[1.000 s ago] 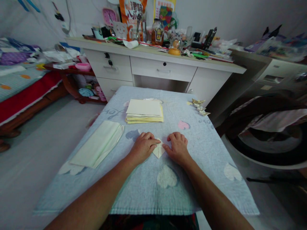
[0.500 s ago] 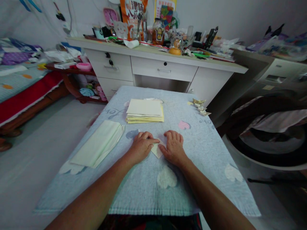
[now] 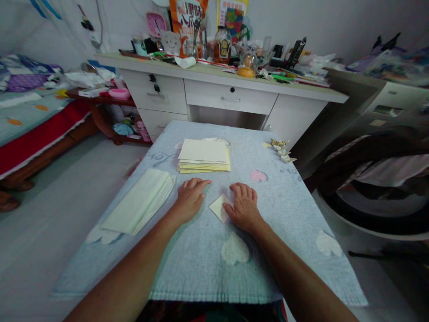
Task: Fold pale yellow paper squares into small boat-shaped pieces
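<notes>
The left hand (image 3: 190, 199), whose fingers reached over the small paper square (image 3: 218, 207) half a second ago, now sits apart to its left, open, with its fingers loosely extended. The right hand (image 3: 243, 205) stays almost where it was, spread flat, its thumb over the square's right side. The square lies on the tablecloth (image 3: 284, 259) between the hands, more of it showing than before. The paper stack (image 3: 203, 152) beyond and the folded sheets (image 3: 137, 201) at left are unmoved.
</notes>
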`<state>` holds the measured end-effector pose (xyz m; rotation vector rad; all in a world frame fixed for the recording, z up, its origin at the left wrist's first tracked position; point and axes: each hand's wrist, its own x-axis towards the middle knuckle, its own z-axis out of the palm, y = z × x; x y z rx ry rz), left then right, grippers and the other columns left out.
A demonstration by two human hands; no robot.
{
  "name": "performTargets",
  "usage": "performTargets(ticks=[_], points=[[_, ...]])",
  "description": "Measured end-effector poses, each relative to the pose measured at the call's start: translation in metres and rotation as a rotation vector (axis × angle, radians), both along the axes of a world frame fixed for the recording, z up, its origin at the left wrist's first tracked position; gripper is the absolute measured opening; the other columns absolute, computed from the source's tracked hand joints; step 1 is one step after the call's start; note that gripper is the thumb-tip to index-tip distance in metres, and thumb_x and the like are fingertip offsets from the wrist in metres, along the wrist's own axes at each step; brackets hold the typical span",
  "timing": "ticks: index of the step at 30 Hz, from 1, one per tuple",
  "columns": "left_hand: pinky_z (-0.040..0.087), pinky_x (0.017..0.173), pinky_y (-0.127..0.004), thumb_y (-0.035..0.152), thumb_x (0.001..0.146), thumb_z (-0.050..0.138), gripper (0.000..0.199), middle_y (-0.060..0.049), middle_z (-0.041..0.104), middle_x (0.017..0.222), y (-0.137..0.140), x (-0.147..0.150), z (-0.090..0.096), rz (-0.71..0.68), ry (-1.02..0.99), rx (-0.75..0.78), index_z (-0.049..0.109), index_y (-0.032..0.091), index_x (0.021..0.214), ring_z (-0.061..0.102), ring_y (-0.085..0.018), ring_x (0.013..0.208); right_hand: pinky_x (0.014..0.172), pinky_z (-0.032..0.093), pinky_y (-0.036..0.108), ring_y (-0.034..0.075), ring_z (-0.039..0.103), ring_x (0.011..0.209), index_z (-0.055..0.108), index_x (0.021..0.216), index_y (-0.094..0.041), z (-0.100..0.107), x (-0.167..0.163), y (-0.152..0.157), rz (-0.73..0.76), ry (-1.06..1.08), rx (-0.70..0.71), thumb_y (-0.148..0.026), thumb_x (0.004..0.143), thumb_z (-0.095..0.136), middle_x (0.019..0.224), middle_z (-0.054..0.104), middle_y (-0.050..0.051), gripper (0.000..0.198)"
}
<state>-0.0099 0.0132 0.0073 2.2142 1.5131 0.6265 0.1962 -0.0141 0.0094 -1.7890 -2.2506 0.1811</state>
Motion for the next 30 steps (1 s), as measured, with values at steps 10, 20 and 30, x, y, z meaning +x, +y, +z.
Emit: performTargets(ticks=[10, 20, 30], points=[[0.026, 0.101, -0.047, 0.047, 0.086, 0.056, 0.047, -0.008, 0.050, 0.127, -0.016, 0.032, -0.008, 0.010, 0.210, 0.158, 0.050, 0.031, 0.129, 0.039, -0.028, 0.117, 0.105, 0.018, 0.048, 0.031, 0.035, 0.123, 0.045, 0.130, -0.017, -0.003, 0.001, -0.002, -0.012, -0.023, 0.042, -0.050, 0.087, 0.047, 0.133, 0.046, 0.016, 0.054], [0.019, 0.105, -0.052, 0.043, 0.083, 0.060, 0.058, -0.008, 0.048, 0.132, -0.014, 0.035, -0.011, 0.033, 0.249, 0.114, 0.041, 0.034, 0.137, 0.038, -0.030, 0.121, 0.106, 0.017, 0.055, 0.034, 0.032, 0.129, 0.033, 0.144, -0.020, -0.001, 0.017, 0.002, -0.063, -0.034, -0.055, -0.053, 0.083, 0.052, 0.142, 0.038, 0.016, 0.072], [0.023, 0.104, -0.050, 0.038, 0.080, 0.064, 0.045, -0.007, 0.050, 0.130, -0.014, 0.036, -0.008, 0.033, 0.239, 0.143, 0.056, 0.034, 0.124, 0.039, -0.029, 0.121, 0.105, 0.017, 0.057, 0.035, 0.028, 0.131, 0.024, 0.147, -0.018, 0.000, 0.043, 0.002, -0.056, 0.006, -0.090, -0.048, 0.082, 0.055, 0.144, 0.035, 0.018, 0.078]])
